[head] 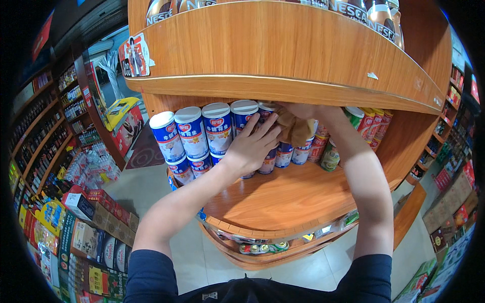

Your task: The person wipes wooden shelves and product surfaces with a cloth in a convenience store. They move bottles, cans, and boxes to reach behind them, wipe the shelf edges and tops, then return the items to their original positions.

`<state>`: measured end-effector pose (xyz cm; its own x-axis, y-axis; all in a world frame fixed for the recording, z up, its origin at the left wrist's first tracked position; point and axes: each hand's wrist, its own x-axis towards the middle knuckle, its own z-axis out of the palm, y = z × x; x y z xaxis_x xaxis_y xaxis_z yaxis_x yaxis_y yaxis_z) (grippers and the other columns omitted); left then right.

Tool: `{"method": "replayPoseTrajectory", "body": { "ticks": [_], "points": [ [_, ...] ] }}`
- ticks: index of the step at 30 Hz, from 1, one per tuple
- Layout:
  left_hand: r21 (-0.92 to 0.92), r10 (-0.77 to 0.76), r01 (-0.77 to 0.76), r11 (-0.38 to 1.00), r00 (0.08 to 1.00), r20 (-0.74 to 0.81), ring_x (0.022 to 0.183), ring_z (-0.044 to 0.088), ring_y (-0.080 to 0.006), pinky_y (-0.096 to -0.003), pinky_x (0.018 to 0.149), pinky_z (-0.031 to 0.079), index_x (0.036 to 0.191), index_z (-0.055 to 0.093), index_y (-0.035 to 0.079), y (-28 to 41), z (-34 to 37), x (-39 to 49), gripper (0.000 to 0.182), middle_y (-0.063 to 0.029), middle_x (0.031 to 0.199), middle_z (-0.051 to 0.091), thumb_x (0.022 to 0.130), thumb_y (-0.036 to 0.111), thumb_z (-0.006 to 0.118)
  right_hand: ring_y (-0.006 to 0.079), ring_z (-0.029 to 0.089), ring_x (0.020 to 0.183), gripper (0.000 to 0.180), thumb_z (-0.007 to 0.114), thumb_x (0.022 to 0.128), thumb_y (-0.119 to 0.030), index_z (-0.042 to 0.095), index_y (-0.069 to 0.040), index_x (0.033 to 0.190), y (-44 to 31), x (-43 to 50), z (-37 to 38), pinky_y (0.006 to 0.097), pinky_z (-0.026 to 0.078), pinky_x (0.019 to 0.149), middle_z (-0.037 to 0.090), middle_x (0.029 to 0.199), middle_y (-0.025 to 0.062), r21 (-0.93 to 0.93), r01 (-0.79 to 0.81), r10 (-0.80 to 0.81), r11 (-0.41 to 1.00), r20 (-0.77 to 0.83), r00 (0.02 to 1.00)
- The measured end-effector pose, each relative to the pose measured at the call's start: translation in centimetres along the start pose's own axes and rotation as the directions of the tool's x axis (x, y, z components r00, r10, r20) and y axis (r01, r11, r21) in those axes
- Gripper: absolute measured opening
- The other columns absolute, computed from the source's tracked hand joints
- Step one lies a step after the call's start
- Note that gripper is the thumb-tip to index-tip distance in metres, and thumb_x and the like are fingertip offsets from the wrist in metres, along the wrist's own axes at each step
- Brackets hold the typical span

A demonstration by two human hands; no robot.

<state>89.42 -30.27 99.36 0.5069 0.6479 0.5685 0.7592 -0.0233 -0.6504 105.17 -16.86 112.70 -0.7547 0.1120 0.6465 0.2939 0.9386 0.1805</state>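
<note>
My left hand (254, 146) lies with its fingers spread against blue-and-white cans in the middle of the wooden shelf; whether it grips one cannot be told. A brown cloth (296, 128) is bunched in my right hand (301, 110), just under the upper board, against the cans at the back. To the left, blue-and-white cans (217, 128) with white lids stand stacked in two layers. Right of the cloth are a lower blue-and-white can (302, 152), a green can (330, 157) and red cans (317, 149). My right fingers are partly hidden by the board and the cloth.
A curved wooden board (273, 41) overhangs the shelf, with Nescafé bottles (348, 11) above it. The bare front of the shelf (280, 200) lies before me, and packaged goods sit on a lower tier (261, 248). Stacked cartons (110, 216) stand at the left; more shelving (434, 140) stands at the right.
</note>
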Motion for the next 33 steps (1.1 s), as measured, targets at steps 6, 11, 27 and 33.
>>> {"method": "replayPoseTrajectory", "body": {
  "ticks": [6, 11, 27, 33],
  "points": [
    [-0.070, -0.053, 0.052, 0.996, 0.998, -0.018, 0.144, 0.042, -0.0360, -0.0581, 0.123, 0.023, 0.135, 0.065, 0.011, 0.8, 0.9, -0.6, 0.049, -0.0099, 0.141, 0.059, 0.087, 0.019, 0.058, 0.0350, 0.066, 0.110, 0.037, 0.059, 0.102, -0.034, 0.064, -0.013, 0.131, -1.9, -0.1, 1.1, 0.0443, 0.052, 0.096, 0.071, 0.122, 0.0152, 0.066, 0.087, -0.094, 0.994, 0.117, 0.989],
    [-0.046, -0.042, 0.042, 0.998, 0.999, -0.005, 0.137, 0.048, -0.0385, -0.0581, 0.122, 0.026, 0.126, 0.071, 0.012, 0.6, 1.2, -0.6, 0.043, -0.0095, 0.131, 0.063, 0.086, 0.020, 0.058, 0.0409, 0.065, 0.106, 0.028, 0.065, 0.095, -0.021, 0.068, -0.006, 0.118, -1.0, -3.4, 2.6, 0.0471, 0.053, 0.090, 0.070, 0.112, 0.0211, 0.337, 0.085, -0.092, 0.938, 0.004, 0.996],
    [-0.199, -0.249, 0.209, 0.957, 0.948, -0.201, 0.122, 0.056, -0.0346, -0.0523, 0.102, 0.046, 0.128, 0.070, 0.016, -5.9, -3.2, 0.4, 0.049, -0.0063, 0.137, 0.061, 0.081, 0.008, 0.065, 0.0533, 0.025, 0.149, 0.076, 0.044, 0.105, -0.046, 0.030, 0.012, 0.152, -6.9, -17.8, 11.5, 0.0574, 0.024, 0.122, 0.029, 0.158, 0.0365, -0.081, -0.427, 0.347, 0.901, 0.725, 0.595],
    [-0.136, -0.232, 0.203, 0.970, 0.941, -0.248, 0.119, 0.059, -0.0365, -0.0489, 0.101, 0.047, 0.132, 0.069, 0.017, -7.5, -4.6, -2.9, 0.052, -0.0086, 0.134, 0.064, 0.081, 0.005, 0.063, 0.0470, 0.049, 0.132, 0.046, 0.052, 0.100, -0.025, 0.061, 0.010, 0.128, -17.8, -13.0, 11.7, 0.0567, 0.042, 0.111, 0.055, 0.136, 0.0302, 0.084, 0.185, -0.189, 0.979, 0.709, 0.680]
  ]
}}
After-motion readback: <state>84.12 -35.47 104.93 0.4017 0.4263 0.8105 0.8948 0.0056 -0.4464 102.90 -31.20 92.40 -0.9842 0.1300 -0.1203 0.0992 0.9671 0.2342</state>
